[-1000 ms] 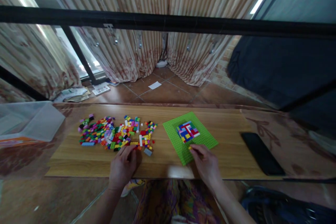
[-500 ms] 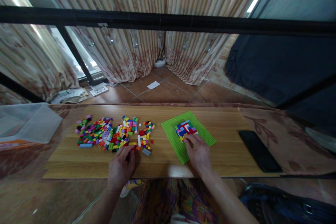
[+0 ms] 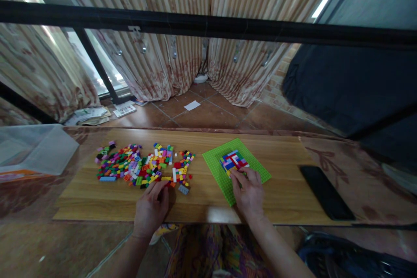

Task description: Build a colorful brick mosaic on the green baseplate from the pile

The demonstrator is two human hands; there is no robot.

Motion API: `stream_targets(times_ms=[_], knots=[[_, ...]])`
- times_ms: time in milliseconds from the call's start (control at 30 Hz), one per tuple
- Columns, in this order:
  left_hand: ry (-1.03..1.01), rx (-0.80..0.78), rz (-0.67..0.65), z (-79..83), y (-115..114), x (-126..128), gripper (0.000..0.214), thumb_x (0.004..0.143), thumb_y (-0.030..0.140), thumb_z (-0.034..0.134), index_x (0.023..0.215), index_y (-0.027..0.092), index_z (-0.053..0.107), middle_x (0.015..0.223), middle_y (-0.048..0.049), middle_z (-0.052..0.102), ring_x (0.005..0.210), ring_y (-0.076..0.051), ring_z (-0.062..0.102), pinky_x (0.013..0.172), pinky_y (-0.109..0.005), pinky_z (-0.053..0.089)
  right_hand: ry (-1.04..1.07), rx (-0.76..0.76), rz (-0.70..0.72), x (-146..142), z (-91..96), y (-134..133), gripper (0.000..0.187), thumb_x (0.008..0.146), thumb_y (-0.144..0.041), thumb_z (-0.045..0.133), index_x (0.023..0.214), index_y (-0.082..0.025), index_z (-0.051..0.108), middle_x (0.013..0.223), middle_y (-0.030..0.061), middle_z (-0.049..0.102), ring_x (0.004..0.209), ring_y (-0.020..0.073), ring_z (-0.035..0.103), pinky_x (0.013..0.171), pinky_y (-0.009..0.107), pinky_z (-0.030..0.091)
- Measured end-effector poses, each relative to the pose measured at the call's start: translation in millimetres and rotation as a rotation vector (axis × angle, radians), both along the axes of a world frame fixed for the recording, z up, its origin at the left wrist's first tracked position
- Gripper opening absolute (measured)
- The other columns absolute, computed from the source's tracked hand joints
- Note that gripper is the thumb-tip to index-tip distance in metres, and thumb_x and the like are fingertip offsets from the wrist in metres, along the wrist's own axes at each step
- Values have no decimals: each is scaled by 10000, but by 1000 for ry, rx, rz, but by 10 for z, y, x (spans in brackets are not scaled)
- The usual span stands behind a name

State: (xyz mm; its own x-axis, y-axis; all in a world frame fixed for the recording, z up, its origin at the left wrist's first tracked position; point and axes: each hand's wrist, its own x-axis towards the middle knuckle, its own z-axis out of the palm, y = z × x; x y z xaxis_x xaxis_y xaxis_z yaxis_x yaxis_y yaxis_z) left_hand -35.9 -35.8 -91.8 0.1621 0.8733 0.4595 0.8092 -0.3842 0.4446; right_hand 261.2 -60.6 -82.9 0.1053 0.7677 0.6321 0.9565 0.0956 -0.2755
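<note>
The build [image 3: 233, 159] sits on the middle of the green plate [image 3: 224, 186], a compact patch of blue, red, white, green and lilac pieces packed side by side. That much is done, I judge; green studs show all round it, so the plate is far from covered, though I can't say how much of it is meant to be. My right hand [image 3: 249, 193] is over the near edge of the build, thumb and fingertips drawn close there; whether a brick is pinched between them I cannot tell. Left of the plate, many loose bricks [image 3: 122, 160] lie unused in a mixed spread. My left hand [image 3: 151, 210] is at their near edge, fingers curled, and its grip is hidden from me too. A grey brick [image 3: 183, 189] lies just beside it. Further out, a black slab [image 3: 326, 192] lies to the right and a clear box [image 3: 61, 147] stands to the left.
</note>
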Motion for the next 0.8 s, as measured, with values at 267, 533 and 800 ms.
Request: stream_targets(times_ms=[267, 533, 800], knots=[[-17, -26, 6, 4, -14, 3, 177, 911, 256, 470, 991, 212, 622, 920, -40, 691, 842, -169, 665, 738, -285, 533, 39, 10, 12, 37, -149, -21, 218, 937, -267, 529, 1011, -216, 728, 1041, 104, 588, 976, 215, 533, 795, 359, 474], [1, -19, -14, 11, -4, 5, 176, 911, 241, 460, 995, 205, 611, 924, -55, 693, 851, -176, 661, 758, -294, 532, 86, -33, 32, 52, -131, -24, 243, 941, -286, 510, 1023, -232, 732, 1064, 108, 598, 983, 222, 543, 824, 393, 490], [-1, -21, 2, 8, 7, 7, 179, 891, 241, 469, 968, 197, 625, 891, -54, 686, 834, -188, 657, 755, -308, 528, 242, -10, 44, 36, -2, -335, 271, 949, -267, 475, 1107, -231, 692, 1083, 106, 629, 1007, 219, 579, 872, 417, 503]])
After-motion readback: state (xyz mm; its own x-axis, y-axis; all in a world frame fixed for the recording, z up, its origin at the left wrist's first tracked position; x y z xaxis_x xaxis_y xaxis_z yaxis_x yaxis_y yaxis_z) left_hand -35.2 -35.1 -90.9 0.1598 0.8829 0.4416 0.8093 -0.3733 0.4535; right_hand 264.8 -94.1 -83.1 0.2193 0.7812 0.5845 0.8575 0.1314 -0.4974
